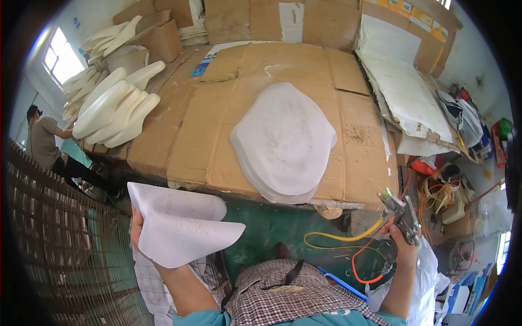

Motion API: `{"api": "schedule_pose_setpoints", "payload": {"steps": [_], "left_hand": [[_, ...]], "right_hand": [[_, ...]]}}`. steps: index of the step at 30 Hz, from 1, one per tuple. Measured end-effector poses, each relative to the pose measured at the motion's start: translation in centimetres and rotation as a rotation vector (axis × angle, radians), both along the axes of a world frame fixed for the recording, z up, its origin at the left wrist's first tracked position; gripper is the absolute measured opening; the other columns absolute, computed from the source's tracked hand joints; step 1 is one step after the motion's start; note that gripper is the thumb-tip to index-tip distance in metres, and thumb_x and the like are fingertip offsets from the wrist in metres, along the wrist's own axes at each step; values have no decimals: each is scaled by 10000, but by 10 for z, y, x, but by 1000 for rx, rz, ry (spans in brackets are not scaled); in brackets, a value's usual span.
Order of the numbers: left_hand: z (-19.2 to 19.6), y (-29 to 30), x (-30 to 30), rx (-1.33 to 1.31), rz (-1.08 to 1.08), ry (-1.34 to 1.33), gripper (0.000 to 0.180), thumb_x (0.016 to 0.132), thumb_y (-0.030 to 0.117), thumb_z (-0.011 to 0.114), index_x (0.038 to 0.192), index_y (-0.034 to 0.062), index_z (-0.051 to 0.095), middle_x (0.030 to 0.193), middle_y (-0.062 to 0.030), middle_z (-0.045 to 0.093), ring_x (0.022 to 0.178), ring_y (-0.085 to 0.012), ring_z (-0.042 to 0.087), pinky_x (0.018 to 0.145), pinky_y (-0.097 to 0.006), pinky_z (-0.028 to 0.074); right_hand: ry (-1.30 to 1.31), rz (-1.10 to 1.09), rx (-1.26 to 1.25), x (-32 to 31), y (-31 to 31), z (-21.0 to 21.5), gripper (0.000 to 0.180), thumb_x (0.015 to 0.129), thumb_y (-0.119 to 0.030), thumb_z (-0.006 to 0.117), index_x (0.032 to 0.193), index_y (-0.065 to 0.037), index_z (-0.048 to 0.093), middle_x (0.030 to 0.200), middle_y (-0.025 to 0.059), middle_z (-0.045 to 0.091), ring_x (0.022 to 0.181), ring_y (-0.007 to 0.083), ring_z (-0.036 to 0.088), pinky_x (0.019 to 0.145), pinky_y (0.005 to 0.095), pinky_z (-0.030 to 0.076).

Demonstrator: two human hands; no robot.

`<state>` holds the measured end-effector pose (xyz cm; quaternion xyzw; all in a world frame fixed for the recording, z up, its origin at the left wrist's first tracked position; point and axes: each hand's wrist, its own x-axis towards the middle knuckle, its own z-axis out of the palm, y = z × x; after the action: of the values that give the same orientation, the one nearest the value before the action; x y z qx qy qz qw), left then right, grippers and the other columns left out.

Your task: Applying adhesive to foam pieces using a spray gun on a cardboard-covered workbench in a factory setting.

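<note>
My left hand (136, 226) grips the edge of a thin white bent sheet (185, 231), folded over on itself, its surface marked with faint specks. It is held off the front left of the cardboard-covered table (201, 146). In my right hand (405, 247) is a metal spray gun (406, 218), raised at the right with its nozzle end toward the table. A yellow hose (348, 237) and an orange hose (365, 280) hang in loops by it. On the table, apart from both hands, lies a stack of similar white sheets (285, 138) with greyish smudges.
Cream moulded pieces (117, 108) are piled at the table's far left, where a co-worker (46, 136) stands. To the left is a brown slatted rack (65, 233). A white-covered cardboard shelf (405, 81) flanks the right, with tangled hoses (429, 201) below.
</note>
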<state>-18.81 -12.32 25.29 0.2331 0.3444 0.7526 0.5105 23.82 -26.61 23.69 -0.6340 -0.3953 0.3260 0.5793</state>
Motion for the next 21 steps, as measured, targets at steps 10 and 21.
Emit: {"api": "schedule_pose_setpoints", "payload": {"steps": [10,21], "left_hand": [[-4,-5,2,-26,60,61,364,874,141,367,1209,42,472,1058,-85,576,924,-203,597,817,-360,494],[1,-14,-1,-54,64,45,371,873,270,365,1045,12,567,951,-105,615,841,-226,601,748,-337,491]], "right_hand": [[80,163,9,14,-15,-4,489,724,-107,685,1138,39,471,779,59,580,666,147,585,628,267,490],[-66,130,-60,73,49,-56,252,750,-78,634,970,-3,537,747,26,565,661,116,555,638,249,439]]}}
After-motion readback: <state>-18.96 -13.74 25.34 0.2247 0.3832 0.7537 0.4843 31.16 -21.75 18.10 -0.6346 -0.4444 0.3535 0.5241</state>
